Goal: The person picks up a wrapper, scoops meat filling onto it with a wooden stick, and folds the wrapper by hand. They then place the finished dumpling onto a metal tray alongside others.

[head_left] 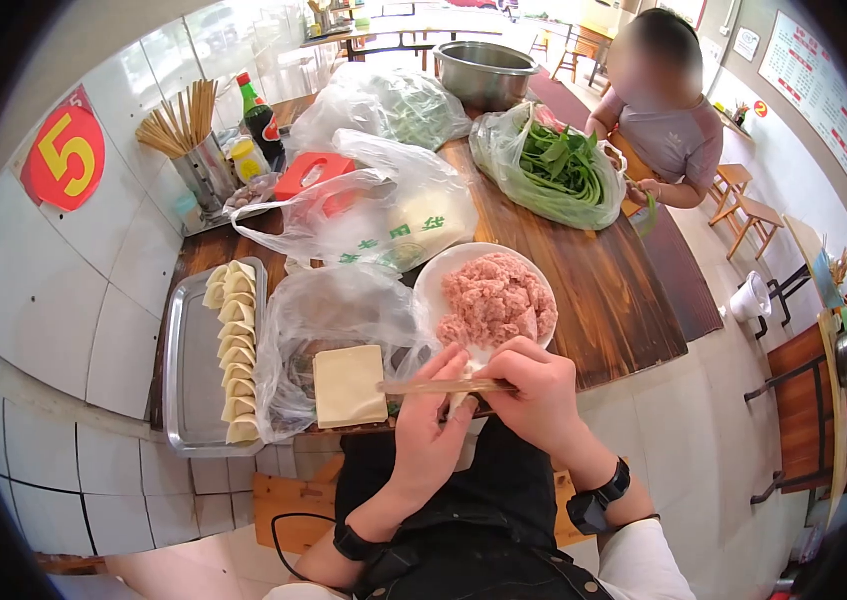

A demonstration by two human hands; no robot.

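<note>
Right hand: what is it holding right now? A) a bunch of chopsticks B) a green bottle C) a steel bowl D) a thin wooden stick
D: the right hand grips a thin wooden stick, held level across the left hand, close to the plate of minced meat.

One head cam; looks fwd & down, close over near edge of table (624,290); wide fisheye.

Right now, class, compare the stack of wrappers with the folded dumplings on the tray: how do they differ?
The stack of wrappers lies flat and square; the folded dumplings are bunched up. The wrappers rest on a plastic bag; the dumplings rest on the metal tray. The wrappers form one pile; the dumplings line up in a row. Both are pale yellow.
</note>
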